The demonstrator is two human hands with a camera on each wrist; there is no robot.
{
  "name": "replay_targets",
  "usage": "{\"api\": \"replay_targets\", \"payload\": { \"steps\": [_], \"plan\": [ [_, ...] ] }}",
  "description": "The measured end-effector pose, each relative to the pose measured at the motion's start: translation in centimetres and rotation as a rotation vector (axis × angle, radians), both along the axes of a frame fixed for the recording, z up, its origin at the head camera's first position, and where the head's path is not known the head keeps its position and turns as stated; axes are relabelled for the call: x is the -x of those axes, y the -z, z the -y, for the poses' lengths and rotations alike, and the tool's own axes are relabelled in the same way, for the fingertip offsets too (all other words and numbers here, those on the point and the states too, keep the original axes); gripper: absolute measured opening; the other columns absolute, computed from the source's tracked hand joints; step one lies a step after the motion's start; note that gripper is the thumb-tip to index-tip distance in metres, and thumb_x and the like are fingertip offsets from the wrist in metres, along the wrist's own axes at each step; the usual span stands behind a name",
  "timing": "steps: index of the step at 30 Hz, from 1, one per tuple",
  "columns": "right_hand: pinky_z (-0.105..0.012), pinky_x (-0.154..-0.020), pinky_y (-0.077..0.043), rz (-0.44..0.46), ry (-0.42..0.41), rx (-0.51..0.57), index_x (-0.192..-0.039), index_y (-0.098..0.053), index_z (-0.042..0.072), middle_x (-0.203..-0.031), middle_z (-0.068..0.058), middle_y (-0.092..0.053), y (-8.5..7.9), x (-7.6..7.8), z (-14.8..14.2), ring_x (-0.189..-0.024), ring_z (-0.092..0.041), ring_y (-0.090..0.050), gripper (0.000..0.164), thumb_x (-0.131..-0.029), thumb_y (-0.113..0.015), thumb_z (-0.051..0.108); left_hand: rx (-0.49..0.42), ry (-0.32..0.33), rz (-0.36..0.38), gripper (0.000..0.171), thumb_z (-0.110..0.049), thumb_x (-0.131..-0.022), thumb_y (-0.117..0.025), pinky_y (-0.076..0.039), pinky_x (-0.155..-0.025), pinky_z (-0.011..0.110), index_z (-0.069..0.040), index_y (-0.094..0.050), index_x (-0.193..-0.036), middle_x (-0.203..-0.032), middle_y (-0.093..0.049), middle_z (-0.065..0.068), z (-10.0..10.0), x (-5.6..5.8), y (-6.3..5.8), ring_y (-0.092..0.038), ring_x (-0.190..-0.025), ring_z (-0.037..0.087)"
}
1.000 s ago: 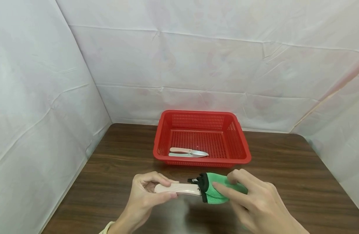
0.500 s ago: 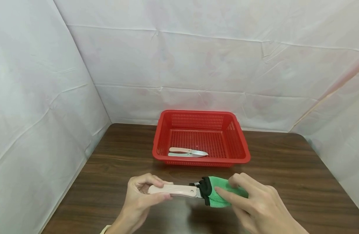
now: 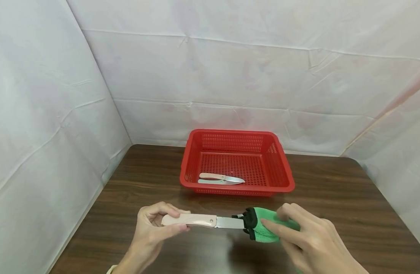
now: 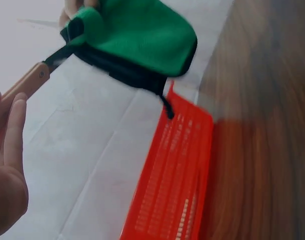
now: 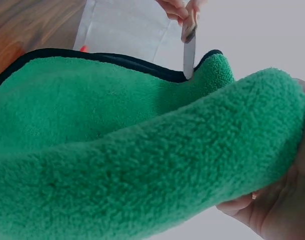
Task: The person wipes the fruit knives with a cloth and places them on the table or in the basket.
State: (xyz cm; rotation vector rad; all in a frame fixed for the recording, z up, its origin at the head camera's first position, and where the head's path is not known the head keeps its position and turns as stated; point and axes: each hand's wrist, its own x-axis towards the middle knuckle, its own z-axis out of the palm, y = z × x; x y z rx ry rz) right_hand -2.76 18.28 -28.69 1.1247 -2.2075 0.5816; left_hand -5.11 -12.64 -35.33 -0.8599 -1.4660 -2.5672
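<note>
My left hand point(image 3: 151, 230) grips the pale pink handle of a folding knife point(image 3: 196, 220), its blade unfolded and pointing right. In my right hand point(image 3: 309, 236) is a green cloth point(image 3: 266, 230) with black edging, pinched between thumb and fingers. The cloth is folded around the blade's tip end, which is hidden; the blade's base shows bare in the head view. From the right wrist, the blade runs into a fold at the cloth's black edge. The cloth point(image 4: 142, 35) hangs loosely below the blade in the left wrist view.
A red plastic basket point(image 3: 237, 189) stands at the back of the dark wooden table point(image 3: 145, 175). Inside it lie a pink-handled knife point(image 3: 211, 176) and a pale green-handled knife point(image 3: 210, 182), side by side. White sheeting point(image 3: 230, 76) encloses the table's back and sides.
My left hand has drawn the knife leftward while the cloth has shifted slightly right. More of the blade now shows between handle and cloth. The basket and its knives stay put.
</note>
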Motion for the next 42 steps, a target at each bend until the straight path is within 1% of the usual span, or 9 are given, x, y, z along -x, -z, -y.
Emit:
{"api": "replay_targets", "payload": {
  "steps": [4,10,13,18,21,26,31,35,42],
  "plan": [
    [-0.003,-0.046,-0.03,0.011,0.041,-0.017,-0.095,-0.069,0.017,-0.086,0.003,-0.048,0.2,0.1,-0.4,-0.065,-0.002,-0.04,0.036,-0.09,-0.034,0.027,0.026,-0.009,0.017,0.033,0.024,-0.066,-0.057,-0.05,-0.059,0.049,-0.001,-0.062,-0.086,-0.089,-0.064,0.02,0.4,0.7,0.1,-0.062,-0.078,0.028],
    [-0.001,-0.046,-0.025,-0.026,0.058,-0.008,-0.093,-0.069,0.016,-0.085,0.006,-0.049,0.3,0.4,-1.2,-0.059,0.002,-0.038,0.037,-0.09,-0.033,0.024,0.069,-0.012,0.138,0.026,0.02,-0.07,-0.057,-0.048,-0.065,0.052,0.001,-0.061,-0.088,-0.092,-0.063,0.019,0.5,2.0,0.7,-0.062,-0.077,0.027],
    [-0.001,-0.047,-0.026,-0.001,0.075,-0.021,-0.093,-0.069,0.016,-0.086,0.007,-0.049,0.5,0.5,-1.7,-0.059,0.003,-0.038,0.037,-0.09,-0.034,0.028,0.099,-0.026,0.187,0.024,0.017,-0.071,-0.059,-0.048,-0.067,0.051,0.0,-0.062,-0.088,-0.093,-0.062,0.019,0.0,3.0,1.2,-0.062,-0.077,0.029],
    [-0.002,-0.046,-0.024,0.028,0.12,-0.068,-0.092,-0.069,0.016,-0.086,0.008,-0.047,1.0,1.0,-2.9,-0.059,0.003,-0.036,0.041,-0.09,-0.03,0.03,0.141,-0.063,0.263,0.023,0.011,-0.071,-0.064,-0.049,-0.07,0.048,0.007,-0.06,-0.094,-0.099,-0.058,0.026,-0.7,5.3,1.9,-0.062,-0.076,0.034],
    [-0.003,-0.045,-0.021,0.001,0.145,-0.098,-0.09,-0.07,0.016,-0.085,0.009,-0.048,1.5,1.8,-3.8,-0.058,0.002,-0.035,0.042,-0.088,-0.028,0.025,0.205,-0.12,0.312,0.029,0.003,-0.071,-0.069,-0.05,-0.074,0.043,0.009,-0.058,-0.097,-0.105,-0.055,0.028,-1.2,6.9,2.3,-0.061,-0.079,0.03],
    [-0.006,-0.042,-0.019,0.019,0.203,-0.172,-0.086,-0.07,0.02,-0.082,0.011,-0.047,2.5,3.1,-5.6,-0.059,0.001,-0.035,0.049,-0.08,-0.022,0.02,0.35,-0.223,0.379,0.038,-0.012,-0.066,-0.077,-0.051,-0.073,0.035,0.002,-0.062,-0.097,-0.099,-0.06,0.019,-2.4,9.4,3.0,-0.059,-0.079,0.022],
    [-0.008,-0.041,-0.02,0.014,0.251,-0.202,-0.084,-0.07,0.024,-0.082,0.013,-0.047,3.3,4.4,-7.3,-0.064,0.0,-0.036,0.052,-0.078,-0.018,0.02,0.458,-0.278,0.421,0.037,-0.02,-0.063,-0.079,-0.051,-0.07,0.032,-0.005,-0.065,-0.093,-0.094,-0.062,0.012,-3.4,11.6,3.1,-0.058,-0.077,0.02],
    [-0.011,-0.048,-0.026,0.016,0.246,-0.191,-0.084,-0.071,0.021,-0.083,0.009,-0.05,3.8,5.6,-8.6,-0.067,-0.004,-0.04,0.05,-0.076,-0.022,0.018,0.502,-0.305,0.467,0.034,-0.017,-0.064,-0.078,-0.052,-0.07,0.032,-0.004,-0.066,-0.093,-0.096,-0.062,0.01,-4.2,13.4,3.1,-0.061,-0.078,0.02],
    [-0.02,-0.056,-0.025,-0.11,0.21,-0.119,-0.079,-0.071,0.015,-0.082,0.001,-0.055,6.1,7.8,-10.8,-0.071,-0.014,-0.043,0.05,-0.078,-0.021,0.017,0.488,-0.325,0.566,0.022,-0.002,-0.066,-0.074,-0.052,-0.067,0.035,-0.005,-0.068,-0.086,-0.095,-0.061,0.013,-5.4,16.8,4.2,-0.065,-0.071,0.023]
  ]
}}
